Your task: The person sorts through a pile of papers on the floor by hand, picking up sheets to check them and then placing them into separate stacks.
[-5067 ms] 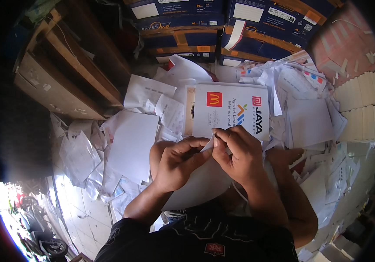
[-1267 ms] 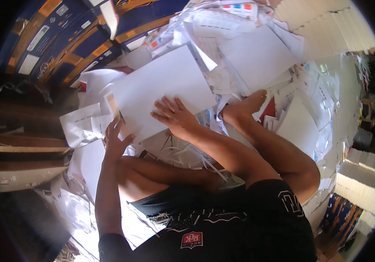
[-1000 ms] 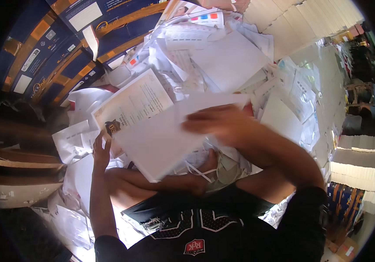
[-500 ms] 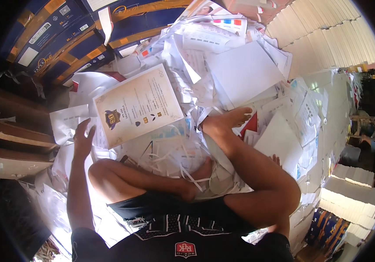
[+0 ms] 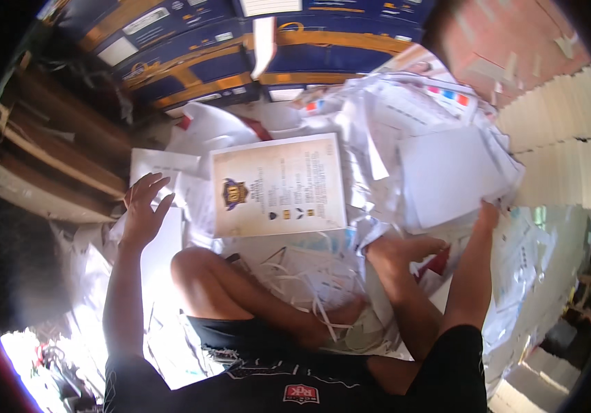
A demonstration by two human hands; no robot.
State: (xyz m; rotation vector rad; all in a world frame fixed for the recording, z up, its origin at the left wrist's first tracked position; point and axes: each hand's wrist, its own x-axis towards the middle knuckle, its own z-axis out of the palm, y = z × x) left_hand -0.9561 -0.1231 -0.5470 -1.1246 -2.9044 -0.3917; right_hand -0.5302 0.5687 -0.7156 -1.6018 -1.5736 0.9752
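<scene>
On the left, my left hand [image 5: 147, 210] is open with its fingers spread, over loose white papers [image 5: 164, 165] beside a tan printed certificate sheet [image 5: 282, 186]. Nothing is in that hand. My right hand [image 5: 490, 215] reaches to the near right corner of a blank white sheet of paper [image 5: 447, 175] on the heap. Its fingers look closed on that corner, with their tips partly hidden. The certificate lies flat between my hands, sideways to me. Thin paper strips [image 5: 288, 272] lie tangled between my legs.
Blue boxes with orange tape [image 5: 350, 45] stand stacked along the back. At the left are brown cardboard pieces [image 5: 54, 175]. A pink wrapped block [image 5: 509, 41] and tall stacks of cream paper [image 5: 564, 138] stand at the right. My bare foot [image 5: 402, 251] rests on the papers.
My right hand has come up from beside my right leg to the blank sheet's corner. My left hand stays open by the certificate. The view has turned, shifting the scene rightward and down.
</scene>
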